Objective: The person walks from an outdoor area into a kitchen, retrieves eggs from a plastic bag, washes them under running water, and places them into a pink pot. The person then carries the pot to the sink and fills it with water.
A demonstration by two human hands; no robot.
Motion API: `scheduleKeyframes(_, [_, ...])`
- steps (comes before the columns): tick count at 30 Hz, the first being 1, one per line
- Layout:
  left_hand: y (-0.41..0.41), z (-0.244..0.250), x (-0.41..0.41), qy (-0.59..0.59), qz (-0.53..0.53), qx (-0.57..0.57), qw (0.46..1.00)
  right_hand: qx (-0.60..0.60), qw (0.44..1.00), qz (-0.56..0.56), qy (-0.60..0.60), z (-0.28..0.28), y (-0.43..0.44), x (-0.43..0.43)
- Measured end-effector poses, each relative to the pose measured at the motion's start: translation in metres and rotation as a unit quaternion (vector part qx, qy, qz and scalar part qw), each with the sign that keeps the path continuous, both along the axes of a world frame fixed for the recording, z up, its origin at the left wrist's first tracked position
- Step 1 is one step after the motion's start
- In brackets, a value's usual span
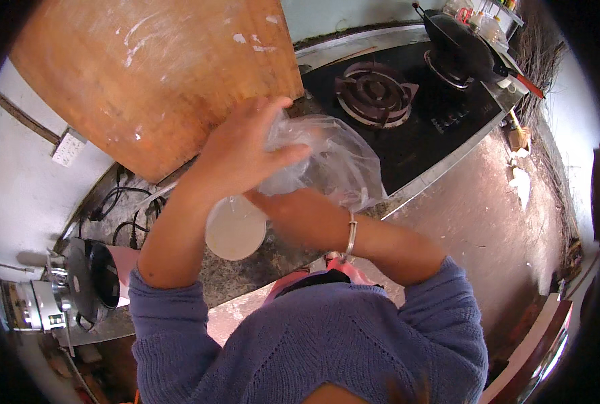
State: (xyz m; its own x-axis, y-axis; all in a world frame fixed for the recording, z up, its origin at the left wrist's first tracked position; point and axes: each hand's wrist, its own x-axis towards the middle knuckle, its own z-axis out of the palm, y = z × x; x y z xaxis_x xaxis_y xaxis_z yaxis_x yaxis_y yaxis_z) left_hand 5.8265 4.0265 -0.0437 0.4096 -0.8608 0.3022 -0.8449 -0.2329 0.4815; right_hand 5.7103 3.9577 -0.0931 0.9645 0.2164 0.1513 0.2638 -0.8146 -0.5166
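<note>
A crumpled clear plastic bag (340,156) spreads between my hands, over the counter and the near corner of the gas hob. My left hand (244,146) is at the bag's left side, thumb and fingers spread apart, with the film showing between them. Below it, my right hand (305,214) lies against the bag's lower edge, its fingers curled towards my left wrist. Motion blur and the left forearm hide what the right fingertips hold. A round, pale bowl or lid (235,230) rests on the stone counter, between my forearms.
A large wooden board (168,76) leans at the back left. To the right, the black hob (416,146) carries a bare burner (375,93) and a dark wok (459,48). Black cables (118,202) and a dark pot (103,275) are on the left.
</note>
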Motion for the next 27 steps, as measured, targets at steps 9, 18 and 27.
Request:
scheduleKeyframes(9, [-0.011,-0.041,0.039,-0.159,0.178,0.22,0.946,0.417,0.86,-0.025,0.294,-0.015,-0.031,-0.008])
scheduleKeyframes(18, [-0.006,-0.004,0.018,-0.191,0.153,0.05,0.968,0.286,0.884,-0.187,-0.32,-0.086,-0.026,0.065])
scheduleKeyframes(27, [0.013,-0.003,0.017,-0.239,0.135,0.082,0.958,0.07,0.982,-0.172,0.039,-0.065,-0.064,0.061])
